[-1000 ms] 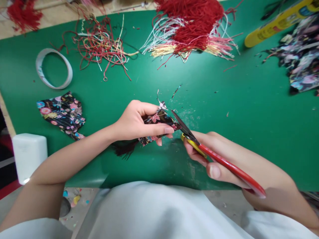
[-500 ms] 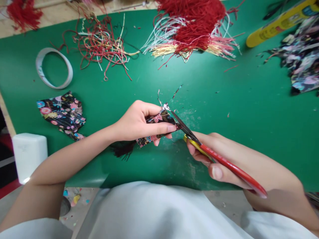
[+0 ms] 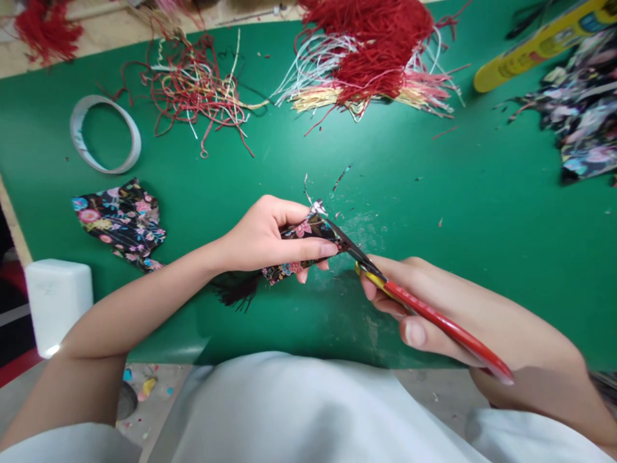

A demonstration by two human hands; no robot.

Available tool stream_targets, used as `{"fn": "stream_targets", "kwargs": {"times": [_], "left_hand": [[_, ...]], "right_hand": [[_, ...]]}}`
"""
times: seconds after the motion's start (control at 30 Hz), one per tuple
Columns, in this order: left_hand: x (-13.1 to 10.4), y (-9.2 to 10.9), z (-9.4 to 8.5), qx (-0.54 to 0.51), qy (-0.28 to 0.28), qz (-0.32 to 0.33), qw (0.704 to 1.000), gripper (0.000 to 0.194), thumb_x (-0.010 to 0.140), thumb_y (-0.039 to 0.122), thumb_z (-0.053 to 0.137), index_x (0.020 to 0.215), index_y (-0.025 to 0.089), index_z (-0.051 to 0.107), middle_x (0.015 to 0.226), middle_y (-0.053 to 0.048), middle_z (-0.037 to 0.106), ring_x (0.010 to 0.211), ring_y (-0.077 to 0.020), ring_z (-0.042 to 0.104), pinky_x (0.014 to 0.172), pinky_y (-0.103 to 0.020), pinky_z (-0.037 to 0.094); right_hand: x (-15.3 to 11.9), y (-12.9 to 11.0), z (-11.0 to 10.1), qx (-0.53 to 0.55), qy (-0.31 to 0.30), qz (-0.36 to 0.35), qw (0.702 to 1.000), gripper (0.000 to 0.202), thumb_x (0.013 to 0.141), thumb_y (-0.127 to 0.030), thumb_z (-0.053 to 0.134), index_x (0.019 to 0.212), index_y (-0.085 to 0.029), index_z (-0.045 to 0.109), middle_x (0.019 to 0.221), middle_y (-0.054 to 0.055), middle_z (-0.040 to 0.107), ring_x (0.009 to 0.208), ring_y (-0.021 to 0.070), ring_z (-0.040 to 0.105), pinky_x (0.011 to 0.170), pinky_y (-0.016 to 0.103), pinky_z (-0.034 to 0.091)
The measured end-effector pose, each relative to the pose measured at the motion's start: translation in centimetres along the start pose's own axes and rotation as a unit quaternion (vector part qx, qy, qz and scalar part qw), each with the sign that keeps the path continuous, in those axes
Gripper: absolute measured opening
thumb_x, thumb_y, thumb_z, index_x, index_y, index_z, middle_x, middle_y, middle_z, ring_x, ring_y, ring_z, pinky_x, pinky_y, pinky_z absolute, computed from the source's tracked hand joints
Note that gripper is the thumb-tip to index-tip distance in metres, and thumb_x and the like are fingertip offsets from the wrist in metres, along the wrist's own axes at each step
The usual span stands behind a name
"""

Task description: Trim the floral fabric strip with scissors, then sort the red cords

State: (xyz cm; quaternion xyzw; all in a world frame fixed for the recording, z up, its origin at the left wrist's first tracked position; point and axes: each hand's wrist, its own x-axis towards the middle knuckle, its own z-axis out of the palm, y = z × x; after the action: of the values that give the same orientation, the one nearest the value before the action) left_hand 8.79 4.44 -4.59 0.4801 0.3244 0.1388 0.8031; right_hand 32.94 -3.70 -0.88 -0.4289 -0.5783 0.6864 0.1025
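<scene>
My left hand (image 3: 274, 235) pinches a flat piece of black floral fabric (image 3: 308, 226), thumb on top and fingers beneath. A dark tassel (image 3: 237, 292) shows at its lower left end, and a frayed strip curls from its upper edge. In my right hand (image 3: 409, 315) are scissors (image 3: 429, 310) with red and yellow handles, my fingers wrapped round them. Their dark blades lie across the right end of the fabric, close to my left thumb tip. Whether the blades are fully closed is hard to see. A thin fabric strip (image 3: 342, 177) lies just beyond.
Tangled cords (image 3: 195, 90) and a red thread bundle (image 3: 380, 58) lie along the far side of the green tabletop (image 3: 506, 212). To the left are a tape roll (image 3: 137, 145), a floral fabric scrap (image 3: 128, 222) and a white box (image 3: 58, 302). A yellow tube (image 3: 530, 54) and fabric scraps (image 3: 585, 122) lie right.
The scissors have shifted slightly left, their blades further across the fabric's end. My left hand keeps the same hold on the fabric.
</scene>
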Motion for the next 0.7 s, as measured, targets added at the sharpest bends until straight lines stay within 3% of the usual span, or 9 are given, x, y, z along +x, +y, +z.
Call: {"fn": "stream_targets", "kwargs": {"times": [0.1, 0.23, 0.7], "left_hand": [[0.02, 0.03, 0.08, 0.005, 0.009, 0.004, 1.0, 0.042, 0.069, 0.051, 0.089, 0.072, 0.013, 0.072, 0.066, -0.003, 0.076, 0.046, -0.0114, 0.066, 0.043, -0.017, 0.054], [0.03, 0.12, 0.1, 0.009, 0.011, 0.011, 1.0, 0.041, 0.07, 0.051, 0.088, 0.071, 0.014, 0.071, 0.066, -0.003, 0.076, 0.045, -0.0108, 0.066, 0.042, -0.017, 0.053], [-0.04, -0.18, -0.16, 0.024, 0.014, 0.036, 0.999, 0.041, 0.07, 0.051, 0.089, 0.071, 0.014, 0.072, 0.065, -0.003, 0.076, 0.046, -0.0112, 0.066, 0.043, -0.017, 0.054]], "right_hand": [[-0.03, -0.24, -0.03, -0.013, 0.045, 0.036, 0.998, 0.066, 0.087, -0.088, 0.045, 0.08, -0.022, 0.051, 0.061, -0.002, 0.045, 0.051, 0.0126, 0.034, 0.045, 0.029, 0.021], [0.27, 0.05, -0.12, 0.006, -0.007, 0.029, 1.0, 0.069, 0.083, -0.091, 0.045, 0.076, -0.022, 0.047, 0.059, -0.004, 0.042, 0.048, 0.0107, 0.031, 0.043, 0.029, 0.021], [0.84, 0.44, -0.27, 0.007, -0.006, 0.018, 1.0, 0.071, 0.083, -0.093, 0.041, 0.075, -0.023, 0.045, 0.055, -0.005, 0.039, 0.046, 0.0099, 0.028, 0.041, 0.028, 0.019]]}}
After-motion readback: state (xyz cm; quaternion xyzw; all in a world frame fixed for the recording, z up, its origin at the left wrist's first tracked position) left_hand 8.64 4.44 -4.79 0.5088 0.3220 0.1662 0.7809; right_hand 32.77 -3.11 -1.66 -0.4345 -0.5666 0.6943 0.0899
